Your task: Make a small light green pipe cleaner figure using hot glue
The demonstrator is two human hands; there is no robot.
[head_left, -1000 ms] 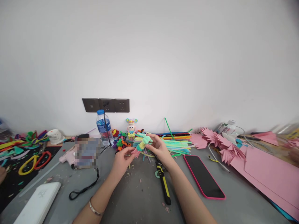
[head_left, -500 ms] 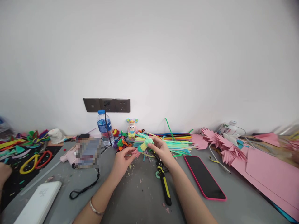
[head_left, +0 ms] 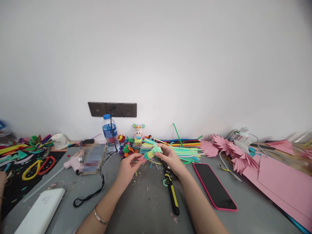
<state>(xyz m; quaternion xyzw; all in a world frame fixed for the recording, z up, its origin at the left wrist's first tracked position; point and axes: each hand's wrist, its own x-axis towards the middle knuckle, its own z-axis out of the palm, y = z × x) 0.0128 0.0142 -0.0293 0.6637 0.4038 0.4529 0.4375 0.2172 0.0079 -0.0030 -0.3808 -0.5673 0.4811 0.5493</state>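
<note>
Between both hands, above the grey table, is a small pipe cleaner figure (head_left: 149,155) in pink, yellow and mint green. The fingers of my left hand (head_left: 130,165) pinch its pink end. My right hand (head_left: 170,158) grips the mint green end from the other side, and its fingers cover part of it. A bundle of pastel pipe cleaners (head_left: 187,152) lies just behind the hands. Below my right hand rests a pair of black and yellow pliers (head_left: 173,195), its head partly hidden by the hand and wrist.
Behind stand a water bottle (head_left: 110,131) and a finished-looking figure (head_left: 138,134). Rightward lie a phone (head_left: 214,186), folded pink paper (head_left: 225,148) and pink sheets (head_left: 285,185). Leftward are a white power bank (head_left: 41,211), a pink glue gun (head_left: 72,163) and scissors (head_left: 31,170). Another person's arm (head_left: 2,185) shows far left.
My right hand has shifted slightly on the mint green end, and that end looks turned a little. My left hand keeps its pinch. The view has moved very slightly.
</note>
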